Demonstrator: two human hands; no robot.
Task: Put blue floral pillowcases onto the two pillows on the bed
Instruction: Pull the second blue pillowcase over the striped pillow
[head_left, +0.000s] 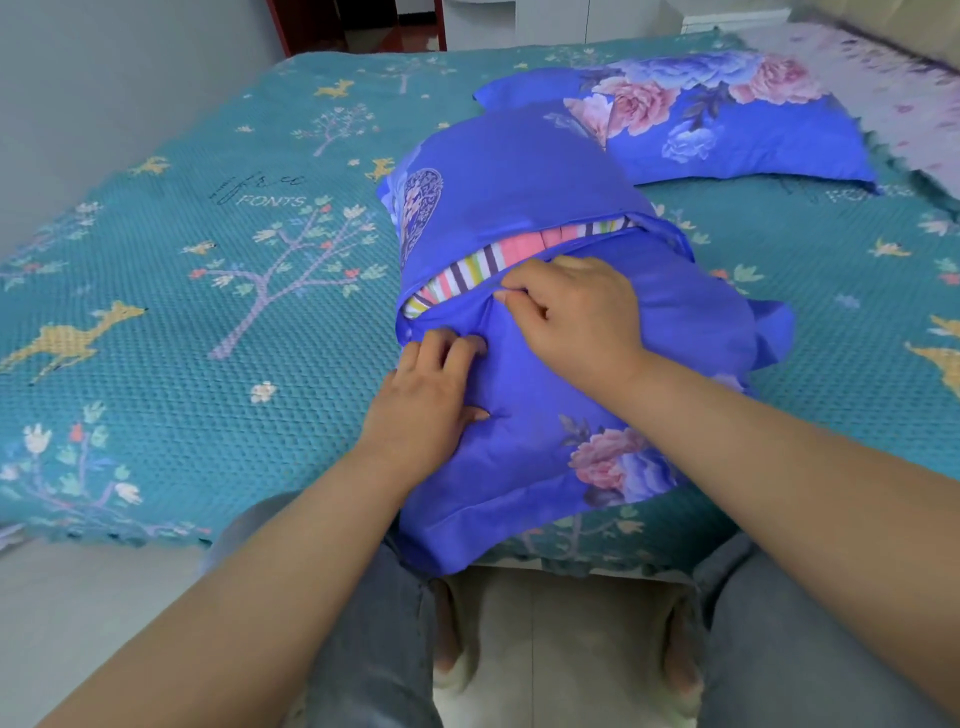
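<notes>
A pillow in a blue floral pillowcase (519, 176) lies at the bed's near edge, its back opening gaping so the striped pillow (498, 254) shows through the slit. My right hand (571, 306) pinches the lower edge of that opening near its left end. Just below it, my left hand (431, 395) grips bunched blue fabric at the left end of the slit. A second pillow in a matching blue floral pillowcase (727, 119) lies flat farther back on the right.
The bed carries a teal bedspread (182, 291) printed with trees and deer. A pale patterned blanket (883, 78) lies at the far right. My knees in jeans stand against the bed's edge, with floor to the left and a doorway beyond.
</notes>
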